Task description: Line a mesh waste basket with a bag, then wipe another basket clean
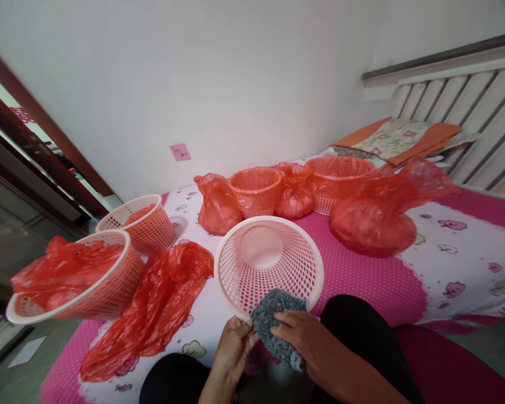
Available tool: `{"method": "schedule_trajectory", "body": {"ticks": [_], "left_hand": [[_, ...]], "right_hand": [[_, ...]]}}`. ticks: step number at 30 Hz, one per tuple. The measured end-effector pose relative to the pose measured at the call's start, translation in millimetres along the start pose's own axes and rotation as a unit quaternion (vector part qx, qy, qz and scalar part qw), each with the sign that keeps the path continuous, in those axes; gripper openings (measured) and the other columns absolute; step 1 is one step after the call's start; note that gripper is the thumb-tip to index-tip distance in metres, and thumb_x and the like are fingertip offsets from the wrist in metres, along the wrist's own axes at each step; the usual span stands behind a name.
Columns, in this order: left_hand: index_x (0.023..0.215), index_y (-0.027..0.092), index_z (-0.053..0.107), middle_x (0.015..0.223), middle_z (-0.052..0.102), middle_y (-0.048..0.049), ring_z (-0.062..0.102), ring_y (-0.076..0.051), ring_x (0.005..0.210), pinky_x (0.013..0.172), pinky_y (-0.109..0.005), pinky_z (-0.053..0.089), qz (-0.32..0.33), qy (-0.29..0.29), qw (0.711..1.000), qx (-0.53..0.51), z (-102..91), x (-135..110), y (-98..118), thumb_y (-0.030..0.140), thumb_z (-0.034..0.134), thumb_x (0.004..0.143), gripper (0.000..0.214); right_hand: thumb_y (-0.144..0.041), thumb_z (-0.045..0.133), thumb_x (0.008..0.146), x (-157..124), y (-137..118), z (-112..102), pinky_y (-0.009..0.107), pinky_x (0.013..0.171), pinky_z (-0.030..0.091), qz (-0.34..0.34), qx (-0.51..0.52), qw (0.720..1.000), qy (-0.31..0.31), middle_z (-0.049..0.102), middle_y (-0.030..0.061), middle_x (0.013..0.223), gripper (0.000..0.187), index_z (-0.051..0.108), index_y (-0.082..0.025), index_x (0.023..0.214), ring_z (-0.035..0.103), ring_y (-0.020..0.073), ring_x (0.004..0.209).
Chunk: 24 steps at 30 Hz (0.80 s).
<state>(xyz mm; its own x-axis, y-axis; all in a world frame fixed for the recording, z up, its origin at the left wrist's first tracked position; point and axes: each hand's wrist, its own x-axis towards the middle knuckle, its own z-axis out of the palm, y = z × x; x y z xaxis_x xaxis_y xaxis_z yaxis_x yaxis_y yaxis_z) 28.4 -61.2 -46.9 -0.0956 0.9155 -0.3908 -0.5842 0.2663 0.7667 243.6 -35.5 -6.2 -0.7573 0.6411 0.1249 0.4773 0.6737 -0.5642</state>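
A pale pink plastic mesh basket lies tilted in front of me, its mouth facing me. My left hand grips its near rim at the lower left, fingers closed around the edge. In my right hand is a grey-blue knitted cloth, pressed over the near rim of the basket. Part of the cloth hangs down below the rim. Just left of the basket a loose red plastic bag lies crumpled on the bedspread.
At left stand two more mesh baskets with red bags inside. Along the wall are two baskets lined with red plastic and several filled, bunched red bags. A folded floral cloth lies by the white radiator. The patterned bedspread lies beneath.
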Motion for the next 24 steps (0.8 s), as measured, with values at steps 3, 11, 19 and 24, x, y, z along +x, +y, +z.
{"method": "schedule_trajectory", "body": {"ticks": [3, 11, 19, 24], "left_hand": [[0.057, 0.019, 0.051, 0.064, 0.071, -0.0023, 0.074, -0.021, 0.075, 0.09, -0.039, 0.059, 0.01, 0.012, 1.0, -0.002, -1.7, 1.1, 2.8, 0.025, 0.093, 0.06, 0.042], [0.088, 0.016, 0.069, 0.083, 0.078, -0.0055, 0.074, -0.02, 0.076, 0.084, -0.037, 0.06, 0.032, 0.065, 0.997, 0.02, -16.0, 12.1, 6.0, 0.035, 0.092, 0.063, 0.038], [0.072, 0.018, 0.062, 0.064, 0.069, 0.0019, 0.067, -0.013, 0.062, 0.076, -0.028, 0.06, 0.085, 0.124, 0.987, -0.047, -18.4, 18.7, 3.9, 0.032, 0.093, 0.064, 0.035], [0.082, 0.012, 0.072, 0.077, 0.077, -0.0079, 0.074, -0.02, 0.077, 0.087, -0.033, 0.06, -0.025, 0.026, 0.997, -0.064, 9.8, 18.2, -8.9, 0.019, 0.081, 0.074, 0.014]], "right_hand": [[0.004, 0.043, 0.077, 2.7, -4.5, -6.6, 0.047, 0.113, 0.047, 0.021, 0.019, 1.0, -0.005, 0.064, 0.012, 0.143, 0.066, 0.068, -0.022, 0.132, 0.059, 0.0261, 0.132], [-0.007, 0.05, 0.078, 2.9, 7.2, 1.5, 0.049, 0.112, 0.045, 0.011, 0.02, 1.0, -0.003, 0.063, 0.0104, 0.144, 0.055, 0.07, -0.024, 0.126, 0.056, 0.0283, 0.133], [-0.018, 0.057, 0.078, 6.6, 41.0, 26.0, 0.055, 0.121, 0.031, -0.07, -0.018, 0.995, 0.062, 0.053, 0.0116, 0.155, 0.069, 0.055, -0.024, 0.147, 0.045, 0.0314, 0.143], [-0.03, 0.054, 0.091, 14.7, 67.7, 45.9, 0.055, 0.119, 0.036, -0.134, -0.031, 0.978, 0.153, 0.059, 0.0146, 0.146, 0.064, 0.047, -0.02, 0.153, 0.052, 0.0311, 0.137]]}}
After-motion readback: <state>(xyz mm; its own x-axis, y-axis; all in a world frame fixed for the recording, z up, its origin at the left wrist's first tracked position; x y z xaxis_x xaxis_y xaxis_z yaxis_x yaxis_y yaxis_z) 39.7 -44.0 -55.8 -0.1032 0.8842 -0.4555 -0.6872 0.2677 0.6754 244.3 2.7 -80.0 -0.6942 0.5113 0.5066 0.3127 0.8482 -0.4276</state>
